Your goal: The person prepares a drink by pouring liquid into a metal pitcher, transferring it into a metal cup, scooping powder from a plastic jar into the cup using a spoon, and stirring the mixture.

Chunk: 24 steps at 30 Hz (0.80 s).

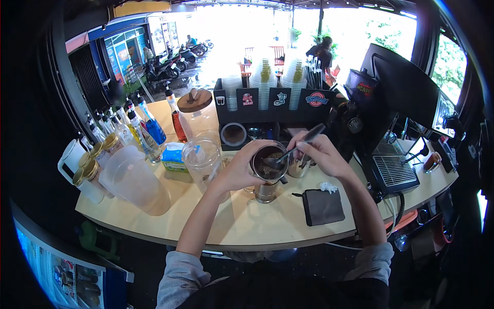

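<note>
My left hand [246,167] is wrapped round the left side of a round cup [284,174], tipped so its mouth faces me. Dark brown stuff, partly wet-looking, lies inside; I cannot tell exactly what it is. Between the fingers of my right hand [320,153] is a spoon [313,133] with a dark handle, its bowl down inside the cup. Just below the cup stands a handled mug [265,193], its top partly hidden. A clear glass [298,169] stands behind my right fingers.
Left of my hands are a clear jar [202,159], a tissue pack [175,158], a frosted pitcher [131,177] and several syrup bottles [153,126]. A dark folded cloth [323,207] lies at right, near an espresso machine [393,165]. Cup stacks [264,85] fill a black organizer [267,105] behind.
</note>
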Each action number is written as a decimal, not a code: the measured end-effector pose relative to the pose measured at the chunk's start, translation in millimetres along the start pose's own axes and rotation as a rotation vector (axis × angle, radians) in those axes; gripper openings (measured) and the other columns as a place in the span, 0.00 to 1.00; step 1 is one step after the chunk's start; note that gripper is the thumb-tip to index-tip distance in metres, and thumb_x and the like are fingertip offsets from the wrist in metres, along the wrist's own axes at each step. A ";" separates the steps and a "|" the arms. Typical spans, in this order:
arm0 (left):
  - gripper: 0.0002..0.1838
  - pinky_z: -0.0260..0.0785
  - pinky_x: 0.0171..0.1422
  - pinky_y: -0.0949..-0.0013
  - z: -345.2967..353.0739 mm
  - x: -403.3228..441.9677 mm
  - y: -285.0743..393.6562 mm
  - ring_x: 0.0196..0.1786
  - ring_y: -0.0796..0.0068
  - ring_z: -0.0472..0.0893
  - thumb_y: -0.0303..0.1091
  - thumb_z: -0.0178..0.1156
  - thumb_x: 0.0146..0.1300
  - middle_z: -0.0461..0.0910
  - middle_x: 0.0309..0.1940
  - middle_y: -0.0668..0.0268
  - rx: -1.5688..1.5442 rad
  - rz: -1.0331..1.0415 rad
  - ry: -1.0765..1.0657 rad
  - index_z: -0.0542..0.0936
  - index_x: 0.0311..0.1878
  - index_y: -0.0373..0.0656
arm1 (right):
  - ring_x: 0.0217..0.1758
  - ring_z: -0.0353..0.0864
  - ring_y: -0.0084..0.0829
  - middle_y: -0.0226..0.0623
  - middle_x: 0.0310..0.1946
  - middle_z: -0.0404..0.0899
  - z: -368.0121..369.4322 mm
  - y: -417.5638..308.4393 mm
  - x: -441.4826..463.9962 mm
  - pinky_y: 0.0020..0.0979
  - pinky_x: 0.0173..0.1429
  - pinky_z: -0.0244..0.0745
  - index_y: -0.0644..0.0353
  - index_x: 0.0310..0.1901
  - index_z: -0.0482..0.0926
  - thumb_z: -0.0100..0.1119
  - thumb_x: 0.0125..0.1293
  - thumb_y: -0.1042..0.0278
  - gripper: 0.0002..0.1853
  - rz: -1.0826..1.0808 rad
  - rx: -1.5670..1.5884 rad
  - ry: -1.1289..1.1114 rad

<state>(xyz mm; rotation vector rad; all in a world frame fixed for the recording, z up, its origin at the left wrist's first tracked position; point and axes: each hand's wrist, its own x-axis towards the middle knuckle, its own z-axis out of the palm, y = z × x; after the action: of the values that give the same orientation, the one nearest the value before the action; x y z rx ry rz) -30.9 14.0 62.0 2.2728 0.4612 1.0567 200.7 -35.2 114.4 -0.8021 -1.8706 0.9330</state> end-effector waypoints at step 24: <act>0.44 0.63 0.67 0.64 7.3 -9.6 -1.6 0.59 0.65 0.73 0.28 0.73 0.33 0.72 0.55 0.62 -0.049 -0.019 0.072 0.68 0.61 0.43 | 0.25 0.69 0.14 0.25 0.21 0.72 19.5 -3.0 22.9 0.20 0.30 0.65 0.64 0.36 0.77 0.46 0.73 0.66 0.13 -0.072 -0.214 -0.144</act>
<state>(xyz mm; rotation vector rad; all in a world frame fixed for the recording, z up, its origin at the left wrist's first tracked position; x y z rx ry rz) -31.3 7.6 51.7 2.1890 0.4796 1.1309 173.3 -23.7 119.8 -0.8059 -2.1375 0.7719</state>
